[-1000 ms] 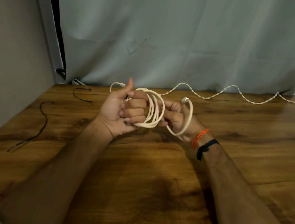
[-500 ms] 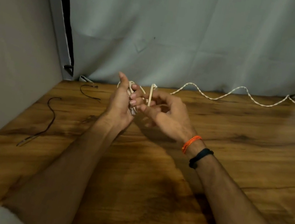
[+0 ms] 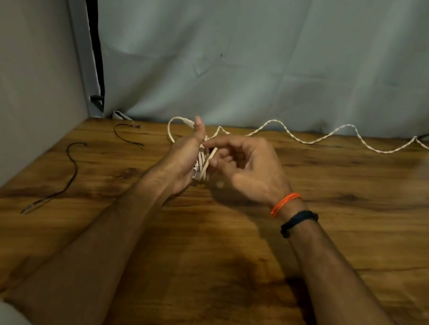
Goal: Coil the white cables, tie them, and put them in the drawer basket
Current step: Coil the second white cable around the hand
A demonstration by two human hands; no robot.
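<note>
A white cable coil [image 3: 203, 164] is squeezed flat and held upright above the wooden table [image 3: 221, 249]. My left hand [image 3: 184, 157] grips the coil, with one plug end looping out past the thumb at the top left. My right hand [image 3: 246, 172] pinches a strand of the same coil from the right side, fingers curled toward it. A second white braided cable [image 3: 326, 137] lies loose in waves along the table's back edge, running off to the right. No drawer basket is in view.
Two thin black ties lie on the table's left part, a short one [image 3: 126, 134] near the back corner and a longer one [image 3: 68, 179] along the left wall. A grey curtain [image 3: 255, 55] hangs behind the table.
The round open coil of a second ago has been squeezed into a narrow bundle. My right hand turned over and came onto the coil from the right.
</note>
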